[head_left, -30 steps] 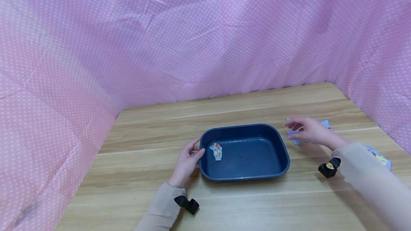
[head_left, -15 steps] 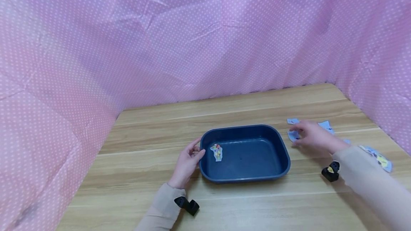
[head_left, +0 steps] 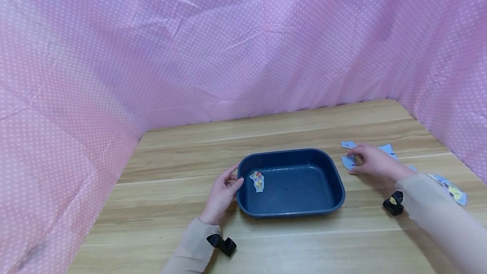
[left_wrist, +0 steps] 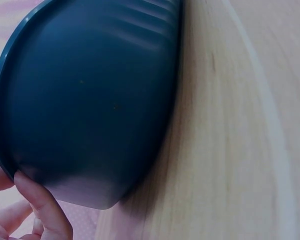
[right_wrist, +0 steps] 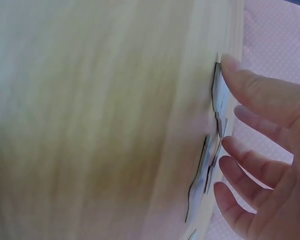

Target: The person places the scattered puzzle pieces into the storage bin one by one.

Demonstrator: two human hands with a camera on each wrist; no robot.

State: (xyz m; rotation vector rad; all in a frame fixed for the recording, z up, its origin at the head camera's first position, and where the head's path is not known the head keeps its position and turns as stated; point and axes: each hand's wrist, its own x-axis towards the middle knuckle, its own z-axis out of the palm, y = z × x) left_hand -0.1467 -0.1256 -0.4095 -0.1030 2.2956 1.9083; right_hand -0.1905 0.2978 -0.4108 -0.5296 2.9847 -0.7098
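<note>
My left hand (head_left: 222, 195) grips the left rim of a dark blue plastic tray (head_left: 291, 214), thumb on top and fingers outside. The left wrist view shows the thumb (left_wrist: 42, 202) against the tray wall (left_wrist: 90, 125). A colourful irregular puzzle piece (head_left: 258, 182) lies inside the tray's left end. To the right of the tray, my right hand (head_left: 374, 162) is low over a flat light-blue puzzle piece (head_left: 348, 163), thumb and fingers spread at its edges. In the right wrist view the thumb (right_wrist: 260, 92) reaches that piece (right_wrist: 219, 92); whether it touches is unclear.
More flat pieces lie on the wooden table (head_left: 190, 164): a small blue piece (head_left: 348, 144), another blue piece (head_left: 388, 149) behind the hand, and a yellow-and-blue piece (head_left: 454, 191) by the right forearm. A pink dotted cloth (head_left: 228, 54) surrounds the table.
My right hand has lowered and shifted slightly right and towards me, uncovering the small blue piece and more of the light-blue one. The left hand and tray stay nearly still.
</note>
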